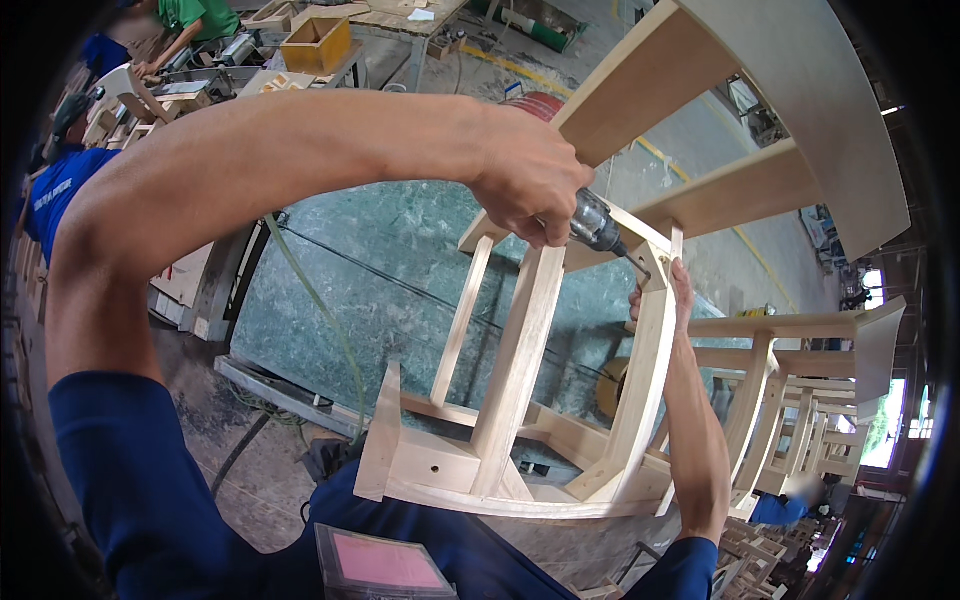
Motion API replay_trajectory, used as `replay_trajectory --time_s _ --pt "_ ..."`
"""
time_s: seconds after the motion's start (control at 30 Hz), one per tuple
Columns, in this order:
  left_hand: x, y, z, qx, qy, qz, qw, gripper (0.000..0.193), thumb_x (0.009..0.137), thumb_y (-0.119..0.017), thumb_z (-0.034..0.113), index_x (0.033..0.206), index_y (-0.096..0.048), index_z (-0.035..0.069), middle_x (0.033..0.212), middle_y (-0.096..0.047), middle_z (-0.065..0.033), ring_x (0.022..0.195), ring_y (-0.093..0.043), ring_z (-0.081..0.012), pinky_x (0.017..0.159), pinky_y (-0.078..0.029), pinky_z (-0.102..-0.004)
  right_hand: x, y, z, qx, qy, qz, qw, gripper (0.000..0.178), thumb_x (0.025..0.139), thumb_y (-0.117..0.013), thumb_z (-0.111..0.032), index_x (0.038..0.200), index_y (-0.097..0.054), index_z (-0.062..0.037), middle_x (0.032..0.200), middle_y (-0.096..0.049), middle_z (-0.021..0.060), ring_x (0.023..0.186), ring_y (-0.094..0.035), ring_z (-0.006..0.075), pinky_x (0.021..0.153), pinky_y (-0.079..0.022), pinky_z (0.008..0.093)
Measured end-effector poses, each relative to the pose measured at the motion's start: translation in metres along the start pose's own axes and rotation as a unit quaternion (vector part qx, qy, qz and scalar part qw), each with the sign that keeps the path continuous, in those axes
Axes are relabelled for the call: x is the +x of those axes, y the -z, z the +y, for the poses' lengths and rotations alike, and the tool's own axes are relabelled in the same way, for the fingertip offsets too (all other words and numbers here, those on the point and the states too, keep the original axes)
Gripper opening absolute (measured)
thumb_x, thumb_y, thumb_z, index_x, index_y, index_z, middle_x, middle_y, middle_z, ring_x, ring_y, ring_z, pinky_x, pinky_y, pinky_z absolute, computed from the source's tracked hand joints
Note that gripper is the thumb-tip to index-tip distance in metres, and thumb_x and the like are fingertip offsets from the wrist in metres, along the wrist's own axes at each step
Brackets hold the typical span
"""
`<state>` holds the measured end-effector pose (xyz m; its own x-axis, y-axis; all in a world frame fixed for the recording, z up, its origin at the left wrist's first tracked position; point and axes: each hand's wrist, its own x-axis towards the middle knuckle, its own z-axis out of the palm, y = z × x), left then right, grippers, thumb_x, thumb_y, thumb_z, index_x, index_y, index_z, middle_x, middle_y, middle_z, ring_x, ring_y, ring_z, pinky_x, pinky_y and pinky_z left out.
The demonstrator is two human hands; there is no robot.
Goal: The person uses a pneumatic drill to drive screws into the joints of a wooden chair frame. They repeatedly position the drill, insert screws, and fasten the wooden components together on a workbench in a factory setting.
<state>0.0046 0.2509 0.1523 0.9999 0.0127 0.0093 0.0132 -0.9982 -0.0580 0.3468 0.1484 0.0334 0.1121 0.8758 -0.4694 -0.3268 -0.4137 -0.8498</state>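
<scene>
The left hand (530,185) is curled tight around the body of a grey power driver (597,225), fingers wrapped over the tool with the knuckles up, its forearm sweeping in across the top of the view from a dark blue sleeve. The driver's tip points away from that hand, down and to the right, and meets the upper corner of a pale wooden chair frame (520,350), right where a curved side rail (645,370) joins a cross piece. Just beyond the tip, the right hand (672,290) lies against the outer face of that curved rail, fingers stretched upward and pressed flat on the wood, thumb side toward the driver; it grips nothing but the rail itself. The frame stands tilted, its slats running down from both hands to a blocky base that sits close to the person's lap, near a small dark tray with a pink inside (385,562). Behind the frame, under both hands, spreads a green marbled worktop (400,260), with a green hose (320,310) trailing down its left edge. Above the left hand a large curved wooden assembly (760,130) arches overhead. Past the right hand, farther right, more chair frames (800,400) are stacked in a row. Far beyond the left forearm, other people in blue and green shirts work at cluttered benches.
</scene>
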Motion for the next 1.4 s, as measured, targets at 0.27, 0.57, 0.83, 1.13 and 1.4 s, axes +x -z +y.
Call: replay_trajectory --time_s 0.27,0.57,0.83,1.13,1.4 --pt "0.003 0.0 0.002 0.014 -0.002 0.006 1.0 0.002 0.08 -0.069 0.026 0.08 -0.071 0.026 0.092 -0.057 -0.0151 0.075 -0.067 -0.0297 0.06 -0.055 -0.0406 -0.002 -0.001 0.0 0.011 -0.005 0.019 1.0 0.063 0.081 -0.06 -0.066 0.101 -0.058 -0.0063 0.07 -0.055 0.0065 0.052 -0.058 0.0169 0.041 -0.049 0.0275" --pt "0.006 0.0 0.007 -0.008 0.005 -0.004 1.0 0.005 0.084 -0.067 0.027 0.086 -0.071 0.026 0.093 -0.058 -0.0153 0.075 -0.068 -0.033 0.062 -0.055 -0.0432 -0.007 -0.006 0.001 0.009 0.007 0.033 0.999 0.059 0.08 -0.062 -0.062 0.104 -0.059 -0.0088 0.069 -0.055 0.0036 0.048 -0.058 0.0153 0.039 -0.049 0.0265" --pt "0.012 0.004 0.012 0.018 0.002 -0.005 1.0 0.008 0.083 -0.068 0.031 0.09 -0.072 0.03 0.099 -0.058 -0.017 0.076 -0.068 -0.0352 0.063 -0.055 -0.0438 0.013 0.019 -0.002 -0.086 0.058 -0.008 0.995 0.062 0.083 -0.057 -0.066 0.103 -0.061 -0.0077 0.077 -0.061 0.0097 0.059 -0.061 0.0175 0.05 -0.055 0.0313" --pt "-0.02 0.03 0.089 -0.182 0.089 0.099 0.974 0.014 0.082 -0.067 0.029 0.092 -0.072 0.021 0.084 -0.066 -0.0119 0.081 -0.066 -0.0305 0.067 -0.053 -0.0434 -0.112 0.019 -0.038 -0.317 0.231 0.119 0.912 0.041 0.096 -0.06 -0.043 0.085 -0.063 -0.0038 0.059 -0.045 -0.0043 0.057 -0.044 0.0062 0.048 -0.032 0.0279" --pt "-0.048 0.064 0.229 -0.857 0.135 0.189 0.46 0.028 0.099 -0.056 0.034 0.119 -0.058 0.014 0.091 -0.061 -0.0034 0.08 -0.063 -0.0094 0.064 -0.053 -0.025 -0.204 -0.142 0.021 0.108 0.087 -0.119 0.983 0.052 0.09 -0.055 -0.064 0.087 -0.055 -0.0117 0.063 -0.056 -0.0025 0.052 -0.055 0.0115 0.049 -0.046 0.0277"
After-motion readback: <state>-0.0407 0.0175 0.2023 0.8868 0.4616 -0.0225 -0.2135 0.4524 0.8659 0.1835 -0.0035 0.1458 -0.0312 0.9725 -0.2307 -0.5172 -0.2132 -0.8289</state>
